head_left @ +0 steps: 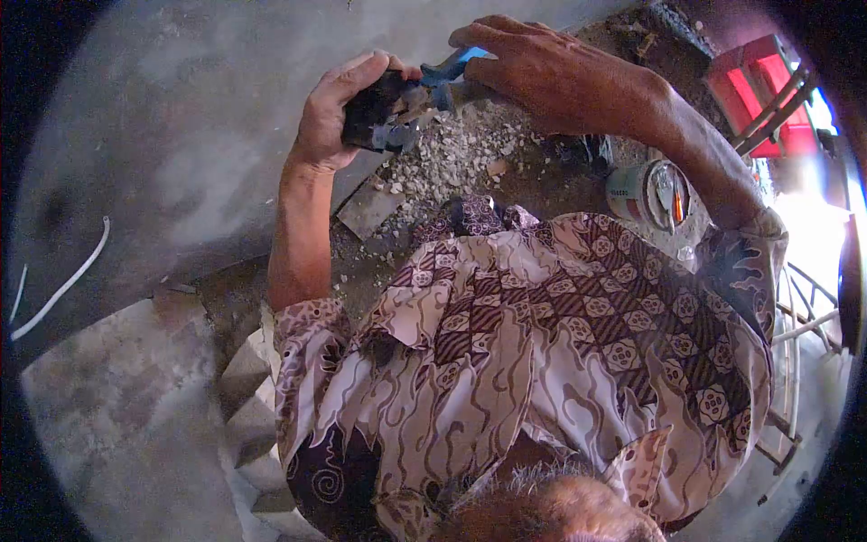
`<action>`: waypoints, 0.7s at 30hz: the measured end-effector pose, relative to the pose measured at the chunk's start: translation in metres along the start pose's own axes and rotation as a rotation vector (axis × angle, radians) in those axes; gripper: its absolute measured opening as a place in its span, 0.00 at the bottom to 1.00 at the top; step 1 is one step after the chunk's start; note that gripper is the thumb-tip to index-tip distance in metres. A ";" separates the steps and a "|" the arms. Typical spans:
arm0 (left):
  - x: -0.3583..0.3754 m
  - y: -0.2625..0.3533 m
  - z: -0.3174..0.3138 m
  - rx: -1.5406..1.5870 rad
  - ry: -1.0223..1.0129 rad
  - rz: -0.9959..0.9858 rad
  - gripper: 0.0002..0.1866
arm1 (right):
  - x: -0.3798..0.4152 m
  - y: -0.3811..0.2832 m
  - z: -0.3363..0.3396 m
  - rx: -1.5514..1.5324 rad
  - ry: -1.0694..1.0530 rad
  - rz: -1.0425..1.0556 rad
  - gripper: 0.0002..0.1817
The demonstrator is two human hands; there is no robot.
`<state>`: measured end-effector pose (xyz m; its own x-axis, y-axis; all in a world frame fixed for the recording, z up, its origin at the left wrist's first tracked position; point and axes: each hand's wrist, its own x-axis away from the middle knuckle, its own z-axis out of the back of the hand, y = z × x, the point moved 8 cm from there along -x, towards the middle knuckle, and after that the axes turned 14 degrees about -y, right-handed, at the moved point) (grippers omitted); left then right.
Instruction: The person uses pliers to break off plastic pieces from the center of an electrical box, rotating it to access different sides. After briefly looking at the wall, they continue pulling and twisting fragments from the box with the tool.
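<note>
- Left hand (330,113) grips a dark block (375,113) at the far wall.
- Right hand (542,72) grasps a blue-handled tool (447,72) touching the block.
- Rubble (442,158) lies just below; a tin (646,194) stands to the right.

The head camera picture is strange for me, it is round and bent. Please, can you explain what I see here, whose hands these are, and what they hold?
There is no machine here, only a person at work with bare hands. The one picture comes from a camera worn on the person's head; it looks forward and down through a very wide lens, so the edges curve and the corners are dark. The patterned shirt in the middle is the person's own body.

The left hand grips a dark, chunky object; I cannot tell what it is. The right hand holds a tool with blue on it against that object. Below them lies a heap of small pale stone chips on a rough grey surface. To the right stands a small can with tools in it, and a red crate is farther away.
</note>
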<state>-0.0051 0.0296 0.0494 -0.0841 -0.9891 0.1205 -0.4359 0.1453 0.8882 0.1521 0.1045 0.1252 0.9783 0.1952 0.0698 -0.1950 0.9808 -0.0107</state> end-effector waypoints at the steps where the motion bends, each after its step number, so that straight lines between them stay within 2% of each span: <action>1: -0.001 0.000 -0.001 0.004 0.022 0.001 0.19 | -0.002 0.002 -0.004 -0.024 -0.030 -0.023 0.25; 3: -0.001 -0.002 -0.001 0.004 -0.004 0.033 0.19 | -0.004 0.004 -0.005 -0.051 -0.062 -0.048 0.25; 5: -0.003 -0.007 -0.001 0.004 -0.026 0.067 0.20 | -0.007 0.004 -0.015 -0.051 -0.267 -0.061 0.25; 6: -0.003 -0.009 0.000 -0.026 -0.019 0.066 0.19 | -0.004 0.004 -0.021 -0.054 -0.271 -0.059 0.25; 8: -0.005 -0.013 0.003 -0.056 -0.012 0.063 0.19 | 0.006 0.000 -0.014 0.107 0.006 -0.014 0.23; 9: -0.006 -0.016 0.004 -0.003 -0.029 0.053 0.19 | 0.002 0.001 -0.015 0.106 0.004 -0.013 0.23; 11: -0.007 -0.021 0.005 0.049 -0.047 0.042 0.19 | -0.011 0.008 -0.025 0.002 -0.138 -0.049 0.21; 15: -0.011 -0.026 0.014 0.176 0.054 0.049 0.18 | -0.014 0.016 -0.027 0.055 -0.085 -0.047 0.20; 17: -0.014 -0.034 0.019 0.270 0.090 0.074 0.17 | -0.018 0.014 -0.028 -0.077 -0.454 -0.069 0.14; 18: -0.013 -0.038 0.036 0.198 0.255 0.042 0.16 | -0.017 0.014 -0.040 -0.074 -0.455 -0.066 0.14; 19: -0.009 -0.041 0.051 0.126 0.420 0.009 0.15 | -0.016 0.020 -0.050 0.082 -0.302 -0.129 0.16; 20: -0.010 -0.042 0.052 0.129 0.423 0.002 0.15 | -0.013 0.024 -0.049 0.238 -0.146 -0.188 0.19; 21: -0.004 -0.044 0.058 0.143 0.517 -0.011 0.15 | -0.012 0.023 -0.051 0.235 -0.150 -0.182 0.19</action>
<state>-0.0372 0.0282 -0.0156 0.3579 -0.8674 0.3457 -0.5547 0.1003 0.8260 0.1390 0.1248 0.0733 0.9807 -0.0030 0.1953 -0.0458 0.9686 0.2445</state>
